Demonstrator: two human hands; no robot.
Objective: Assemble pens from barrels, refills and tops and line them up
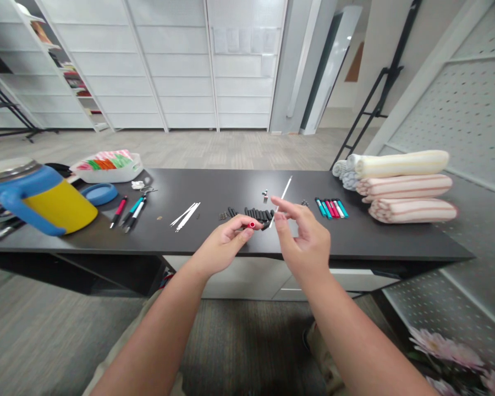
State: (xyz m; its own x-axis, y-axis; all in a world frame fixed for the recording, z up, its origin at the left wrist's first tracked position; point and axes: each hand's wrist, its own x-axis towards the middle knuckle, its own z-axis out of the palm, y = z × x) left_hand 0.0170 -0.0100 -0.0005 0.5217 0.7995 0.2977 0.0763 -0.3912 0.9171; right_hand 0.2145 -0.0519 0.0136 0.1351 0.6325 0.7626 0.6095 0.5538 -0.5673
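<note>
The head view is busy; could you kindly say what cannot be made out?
Red piece, head view: partly hidden by the left hand.
White stick, head view: partly covered by the right hand.
Metal bits, head view: too small to identify.
Flowers, head view: cut off by the bottom edge.

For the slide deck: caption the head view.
Left hand holds a red-ended part, right hand a white stick, over the desk.

Rolled towels (408, 188) are stacked at the right end of the dark desk (181, 184). At left, a yellow-and-blue mug (61, 204) is placed near a round blue lid (100, 194); colourful packets (107, 161) are held in a white basket (111, 176). Pink flowers (431, 342) are glimpsed at lower right.
</note>
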